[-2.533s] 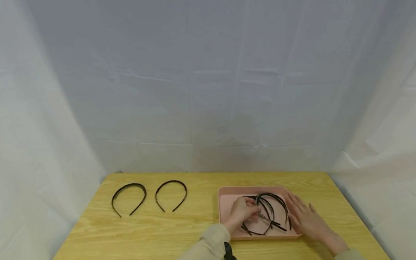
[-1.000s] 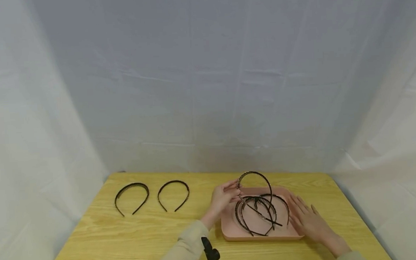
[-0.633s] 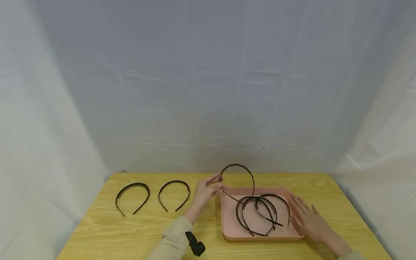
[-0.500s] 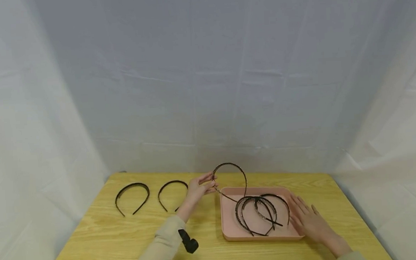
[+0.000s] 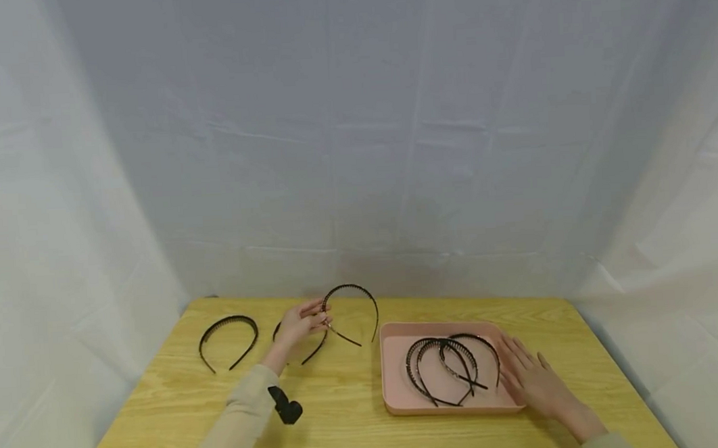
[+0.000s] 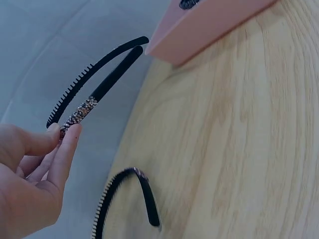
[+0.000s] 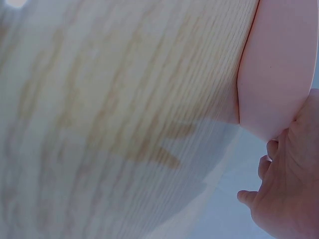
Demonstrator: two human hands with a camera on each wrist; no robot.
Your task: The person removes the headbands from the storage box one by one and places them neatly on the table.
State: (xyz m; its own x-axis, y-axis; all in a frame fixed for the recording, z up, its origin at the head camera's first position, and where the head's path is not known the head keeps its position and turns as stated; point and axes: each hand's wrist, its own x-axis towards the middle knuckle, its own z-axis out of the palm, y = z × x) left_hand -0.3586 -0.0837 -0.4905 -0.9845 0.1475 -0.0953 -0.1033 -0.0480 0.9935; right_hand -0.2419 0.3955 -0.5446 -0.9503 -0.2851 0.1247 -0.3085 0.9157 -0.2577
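Observation:
My left hand pinches a black toothed headband by one side, in the air above the table left of the tray. In the left wrist view, thumb and fingers grip this headband at a glittery, beaded stretch. Beneath the left hand lies another black headband, partly hidden by it. My right hand rests with straight fingers against the right side of the pink tray. In the right wrist view, the right hand touches the tray's outer wall.
Inside the tray lie several overlapping black headbands. One more headband lies at the table's far left, its ends toward me. The wooden table backs onto a pale hanging sheet.
My left hand has lifted one headband out of the pile in the tray and carried it left, over the second headband on the table. The right hand stays at the tray's side.

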